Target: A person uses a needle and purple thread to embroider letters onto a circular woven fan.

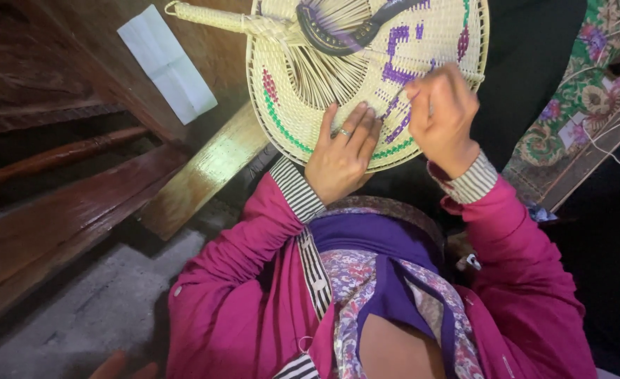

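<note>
Two hands work on a woven fan point(338, 77) that lies across the person's lap, its handle pointing far left. The left hand point(339, 156) rests flat on the fan's near edge, fingers spread and pressing it down, a ring on one finger; it is open, clamped on nothing. The right hand point(442, 116) has its grip pinched together on a thin purple strip point(396, 100), at the purple pattern on the fan's right side.

A likely trouble: if the left hand eases its press, the fan could slide or tilt off the lap while the strip is pulled. A hard pull might also snap the strip or pucker the weave, since the pale straw looks thin. Loose strands radiating from the fan's centre could catch the right fingers.

One white folded sheet point(167, 63), rectangular and blank as far as can be seen, lies on the slanted brown wooden board at far left. Flowered cloth point(576, 105) in green and pink lies at far right.
</note>
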